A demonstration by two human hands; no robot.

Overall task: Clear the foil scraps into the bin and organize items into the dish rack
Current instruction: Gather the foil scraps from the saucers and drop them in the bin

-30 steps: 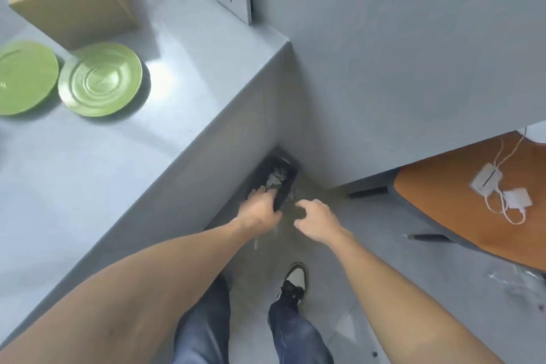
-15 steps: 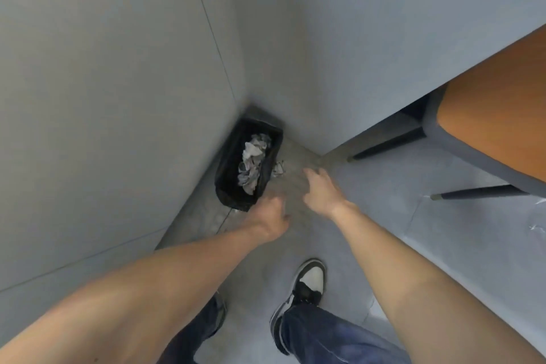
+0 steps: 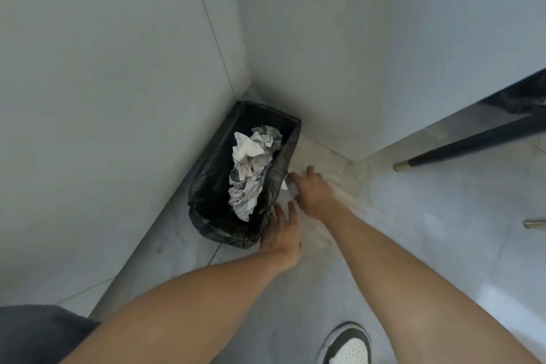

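Note:
A small bin (image 3: 206, 216) with a black liner stands on the floor in the corner between two grey walls. Crumpled foil scraps (image 3: 251, 174) lie piled inside it. My left hand (image 3: 282, 233) is at the bin's near right rim, fingers spread, holding nothing. My right hand (image 3: 313, 192) reaches down beside the bin's right side. Its fingertips are on a small pale foil scrap (image 3: 284, 185) lying against the liner. The fingers hide most of that scrap, so I cannot see whether they grip it.
Dark chair legs (image 3: 472, 142) with brass tips stand on the floor at the right. My shoe (image 3: 348, 346) is at the bottom edge. Grey walls close in on the left and behind the bin.
The view has dropped from the counter with its green plates down to the floor corner. My right hand moved forward to the scrap beside the bin; my left hand opened at the rim.

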